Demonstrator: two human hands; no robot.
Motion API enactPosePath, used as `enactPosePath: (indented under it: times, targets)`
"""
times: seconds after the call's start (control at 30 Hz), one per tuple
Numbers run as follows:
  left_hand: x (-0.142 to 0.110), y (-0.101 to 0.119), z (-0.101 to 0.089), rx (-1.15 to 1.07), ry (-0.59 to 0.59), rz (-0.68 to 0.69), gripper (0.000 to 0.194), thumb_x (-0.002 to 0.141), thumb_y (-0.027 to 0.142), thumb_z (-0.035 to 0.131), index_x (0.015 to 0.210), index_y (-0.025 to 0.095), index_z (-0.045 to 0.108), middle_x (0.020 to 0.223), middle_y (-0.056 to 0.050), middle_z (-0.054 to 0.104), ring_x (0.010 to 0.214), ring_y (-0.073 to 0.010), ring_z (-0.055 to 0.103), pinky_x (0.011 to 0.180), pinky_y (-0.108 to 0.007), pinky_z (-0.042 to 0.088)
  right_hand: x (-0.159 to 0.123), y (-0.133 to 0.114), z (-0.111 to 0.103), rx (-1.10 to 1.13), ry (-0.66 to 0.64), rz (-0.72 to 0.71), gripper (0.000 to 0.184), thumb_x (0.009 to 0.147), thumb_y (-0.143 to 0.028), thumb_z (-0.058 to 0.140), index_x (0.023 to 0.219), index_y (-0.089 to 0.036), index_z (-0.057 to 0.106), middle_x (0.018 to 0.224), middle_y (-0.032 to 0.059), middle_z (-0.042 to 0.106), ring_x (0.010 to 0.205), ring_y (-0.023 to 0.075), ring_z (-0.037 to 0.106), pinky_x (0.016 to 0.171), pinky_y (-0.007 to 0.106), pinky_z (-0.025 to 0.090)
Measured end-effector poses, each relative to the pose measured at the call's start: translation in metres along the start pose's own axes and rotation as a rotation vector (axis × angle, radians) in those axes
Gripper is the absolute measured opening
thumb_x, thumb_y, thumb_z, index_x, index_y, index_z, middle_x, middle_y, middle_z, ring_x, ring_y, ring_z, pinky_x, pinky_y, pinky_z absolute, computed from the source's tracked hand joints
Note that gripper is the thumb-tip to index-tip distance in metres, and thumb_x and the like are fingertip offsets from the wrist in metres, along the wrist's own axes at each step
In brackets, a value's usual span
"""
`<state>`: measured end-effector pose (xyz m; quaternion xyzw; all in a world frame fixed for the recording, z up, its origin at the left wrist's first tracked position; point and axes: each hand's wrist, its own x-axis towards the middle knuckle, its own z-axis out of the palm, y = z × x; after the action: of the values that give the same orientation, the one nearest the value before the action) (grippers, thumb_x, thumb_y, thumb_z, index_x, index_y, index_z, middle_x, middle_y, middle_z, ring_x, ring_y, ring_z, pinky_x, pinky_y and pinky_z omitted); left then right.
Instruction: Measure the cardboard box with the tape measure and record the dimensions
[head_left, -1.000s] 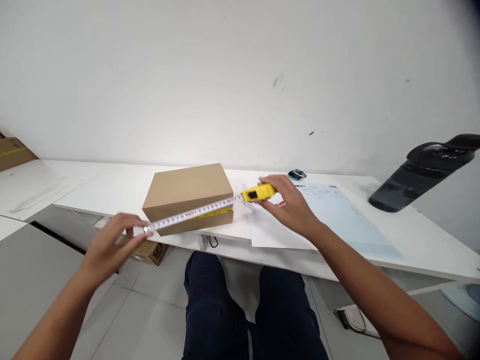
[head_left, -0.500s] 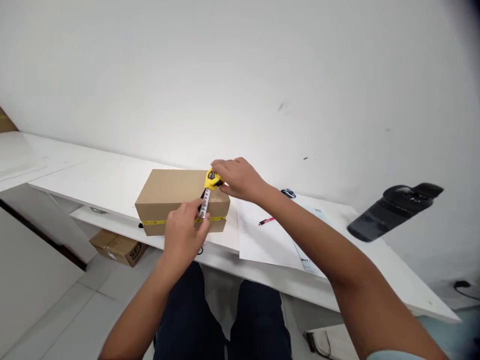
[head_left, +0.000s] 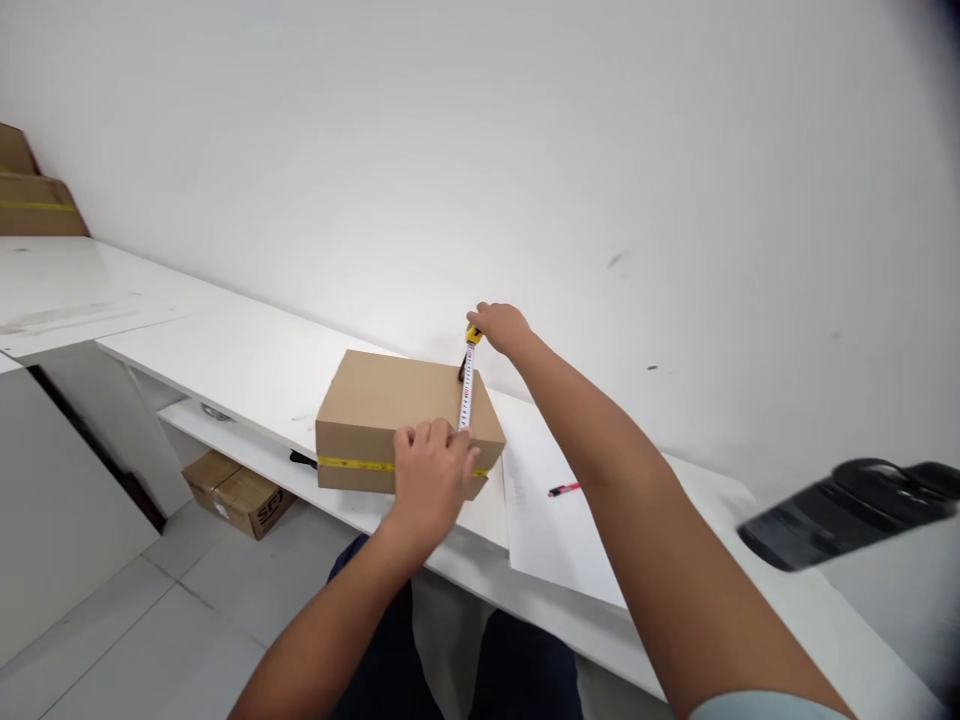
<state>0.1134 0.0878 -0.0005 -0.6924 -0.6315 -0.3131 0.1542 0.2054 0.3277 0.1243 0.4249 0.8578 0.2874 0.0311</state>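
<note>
Left hand [head_left: 431, 475], fingers curled, pins tape blade [head_left: 466, 395] at near edge of box [head_left: 397, 395] on surface [head_left: 225, 330], likely anchoring it. Blade straight across top; right hand [head_left: 504, 326], closed on yellow case [head_left: 473, 335] near far edge, probably tensions it.

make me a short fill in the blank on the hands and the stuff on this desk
The right hand holds the ____ case of the tape measure.
The hand at the near edge of the cardboard box is the ____ one.
The pen lies on ____ paper.

Missing words: yellow; left; white
</note>
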Motion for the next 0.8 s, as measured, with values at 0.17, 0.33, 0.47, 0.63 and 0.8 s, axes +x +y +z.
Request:
enactPosePath:
  times: [0.17,0.33,0.47,0.63,0.8]
  targets:
    - [-0.004,0.005,-0.005,-0.046,-0.092,-0.036,0.032,0.097,0.029,0.046,0.121,0.019,0.065,0.104,-0.011,0.067,0.097,-0.0274,0.059,0.077,-0.044,0.044,0.023,0.018,0.002,0.032,0.06,0.185,0.022,0.097,-0.019,0.057,0.119,-0.018,0.062,0.116,0.0134,0.065,0.095,0.0219,0.066,0.082,0.038,0.051]
    - [-0.003,0.007,-0.012,0.005,-0.172,-0.023,0.038,0.091,0.019,0.051,0.127,0.015,0.064,0.108,-0.015,0.066,0.105,-0.0306,0.059,0.091,-0.052,0.048,0.033,0.008,0.01,0.027,0.012,0.167,0.031,0.097,-0.035,0.06,0.122,-0.017,0.06,0.118,0.0099,0.064,0.096,0.0202,0.065,0.085,0.04,0.054]
    - [-0.001,0.0,-0.014,0.053,-0.15,0.041,0.041,0.087,0.015,0.057,0.127,0.017,0.065,0.133,-0.017,0.061,0.132,-0.0364,0.046,0.116,-0.066,0.027,0.032,-0.024,0.023,0.016,-0.056,0.049,0.034,0.093,-0.012,0.057,0.126,-0.017,0.059,0.115,0.018,0.064,0.088,0.0229,0.066,0.075,0.033,0.045]
    - [0.0,-0.008,-0.011,0.023,-0.246,0.115,0.044,0.091,0.01,0.048,0.134,0.015,0.058,0.144,-0.01,0.058,0.141,-0.0317,0.042,0.12,-0.055,0.031,0.025,-0.039,0.03,-0.009,-0.11,-0.077,0.041,0.092,-0.005,0.049,0.128,-0.021,0.059,0.115,0.016,0.066,0.087,0.0231,0.066,0.066,0.031,0.038]
    - [0.004,-0.007,-0.009,0.023,-0.25,0.099,0.043,0.093,0.009,0.047,0.134,0.017,0.058,0.141,-0.01,0.06,0.133,-0.031,0.05,0.116,-0.055,0.034,0.015,-0.04,0.015,-0.069,-0.104,-0.186,0.042,0.092,-0.002,0.047,0.128,-0.02,0.059,0.12,0.0171,0.063,0.087,0.0223,0.065,0.068,0.031,0.036]
